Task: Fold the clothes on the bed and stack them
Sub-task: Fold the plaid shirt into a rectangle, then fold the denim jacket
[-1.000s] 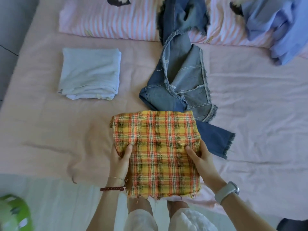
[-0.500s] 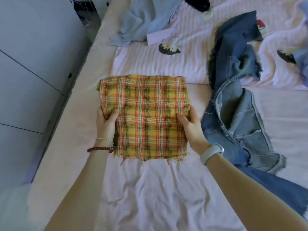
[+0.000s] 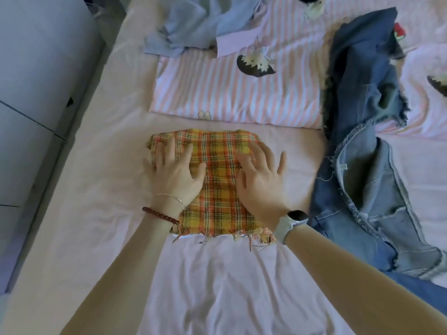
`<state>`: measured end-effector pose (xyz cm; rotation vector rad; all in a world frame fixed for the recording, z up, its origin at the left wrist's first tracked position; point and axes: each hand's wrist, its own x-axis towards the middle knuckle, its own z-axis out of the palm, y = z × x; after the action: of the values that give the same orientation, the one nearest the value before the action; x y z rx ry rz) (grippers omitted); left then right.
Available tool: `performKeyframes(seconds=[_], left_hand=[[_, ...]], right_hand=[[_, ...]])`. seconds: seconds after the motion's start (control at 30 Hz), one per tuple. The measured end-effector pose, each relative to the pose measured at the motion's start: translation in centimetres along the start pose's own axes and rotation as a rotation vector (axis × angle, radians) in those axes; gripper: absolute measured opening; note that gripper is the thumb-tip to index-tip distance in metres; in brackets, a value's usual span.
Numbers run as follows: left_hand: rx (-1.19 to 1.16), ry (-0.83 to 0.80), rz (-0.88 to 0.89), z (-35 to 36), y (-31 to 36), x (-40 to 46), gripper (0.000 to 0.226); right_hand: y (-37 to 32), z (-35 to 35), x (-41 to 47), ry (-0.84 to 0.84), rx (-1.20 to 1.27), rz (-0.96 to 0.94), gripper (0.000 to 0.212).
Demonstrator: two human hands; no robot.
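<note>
Both hands now lie flat, fingers spread, on the folded plaid cloth [image 3: 217, 180] at frame centre: left hand [image 3: 175, 172], right hand [image 3: 260, 180]. Half a second ago they gripped its edges mid-air; it is set down, and the jeans [image 3: 370, 194] at right look next.

A folded yellow-and-orange plaid cloth [image 3: 217, 184] lies flat on the pink bed [image 3: 96, 189], frayed edge nearest. Crumpled denim garments [image 3: 367, 184] sprawl at three o'clock, a light-blue shirt [image 3: 193, 22] at twelve.
</note>
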<state>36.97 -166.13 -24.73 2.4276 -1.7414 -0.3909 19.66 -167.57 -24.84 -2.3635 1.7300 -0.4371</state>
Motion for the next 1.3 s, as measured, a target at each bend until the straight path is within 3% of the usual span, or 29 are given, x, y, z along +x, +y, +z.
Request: performKeyframes(seconds=[0.23, 0.43, 0.53, 0.63, 0.7, 0.77, 0.83, 0.9, 0.93, 1.03, 1.17, 1.3], left_hand=[[0.031, -0.274, 0.022, 6.0, -1.1, -0.4, 0.072], [0.084, -0.357, 0.006, 8.3, -1.2, 0.6, 0.074], [0.132, -0.403, -0.013, 6.3, -0.1, 0.7, 0.071], [0.037, -0.23, -0.052, 4.2, 1.5, -1.7, 0.062], [-0.052, -0.081, -0.04, 3.4, 3.5, -5.1, 0.055], [-0.117, 0.024, 0.02, 3.4, 6.1, -9.0, 0.048], [-0.144, 0.082, 0.061, 3.9, 8.7, -12.6, 0.044], [-0.173, 0.084, 0.063, 4.6, 10.9, -15.6, 0.044], [-0.189, 0.073, 0.066, 4.8, 11.8, -17.0, 0.044], [-0.235, 0.066, 0.122, 5.1, 14.0, -20.4, 0.038], [-0.383, 0.04, 0.231, 4.6, 17.5, -23.2, 0.038], [-0.319, -0.012, 0.487, 6.1, 23.3, -24.6, 0.042]], right_hand=[[1.7, 4.5, -0.2, -0.422, -0.102, -0.002, 0.06], [2.9, 6.2, -0.3, -0.556, -0.104, 0.029, 0.058], [3.0, 4.4, -0.1, -0.477, 0.161, 0.067, 0.051], [4.5, 1.6, -2.7, -0.12, 0.427, 0.172, 0.043], [7.2, 0.3, -5.8, 0.015, 0.265, 0.258, 0.047], [11.0, -0.5, -9.3, -0.083, 0.043, 0.392, 0.06], [14.7, -1.3, -12.1, -0.384, -0.115, 0.493, 0.077], [17.7, -1.8, -13.5, -0.569, -0.199, 0.457, 0.071], [18.7, -2.2, -13.6, -0.57, -0.179, 0.442, 0.059], [19.6, -4.0, -14.0, -0.379, -0.04, 0.419, 0.037], [19.9, -9.4, -20.6, -0.24, 0.186, 0.048, 0.031], [23.3, -13.5, -29.6, -0.579, 0.283, -0.181, 0.039]])
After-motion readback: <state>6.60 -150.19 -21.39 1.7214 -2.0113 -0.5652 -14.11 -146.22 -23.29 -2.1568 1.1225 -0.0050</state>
